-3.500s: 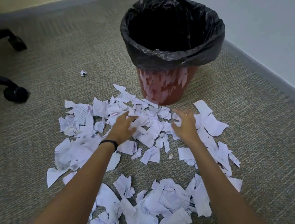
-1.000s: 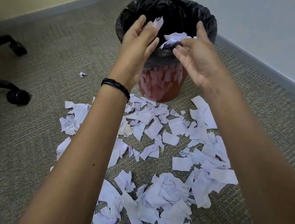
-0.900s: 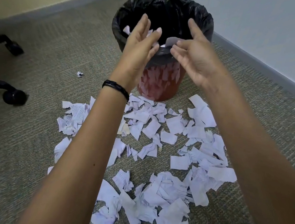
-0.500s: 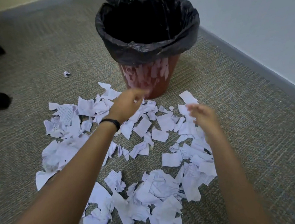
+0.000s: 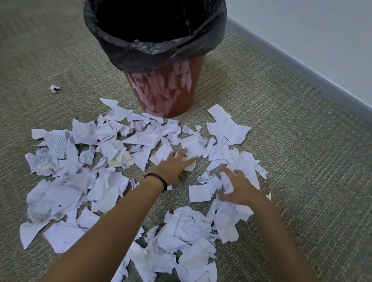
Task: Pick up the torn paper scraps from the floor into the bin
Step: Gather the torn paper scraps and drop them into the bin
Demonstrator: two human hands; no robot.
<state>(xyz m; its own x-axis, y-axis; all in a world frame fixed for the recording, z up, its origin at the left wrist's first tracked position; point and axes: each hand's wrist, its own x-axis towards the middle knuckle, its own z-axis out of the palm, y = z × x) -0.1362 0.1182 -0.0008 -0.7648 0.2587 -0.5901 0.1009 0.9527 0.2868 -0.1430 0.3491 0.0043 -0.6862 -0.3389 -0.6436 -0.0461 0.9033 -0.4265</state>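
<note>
White paper scraps [image 5: 119, 186] under both hands, left [image 5: 174, 167] and right [image 5: 236, 187], fingers spread flat.

Soft even light, faint shadows, hands motion-blurred, wide-angle bending at edges

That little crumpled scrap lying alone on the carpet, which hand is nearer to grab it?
Probably the left hand. The crumpled scrap lies far on the left, and the right hand would have to cross over.

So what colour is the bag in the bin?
Black; the bin liner shows clearly in the head view.
</note>
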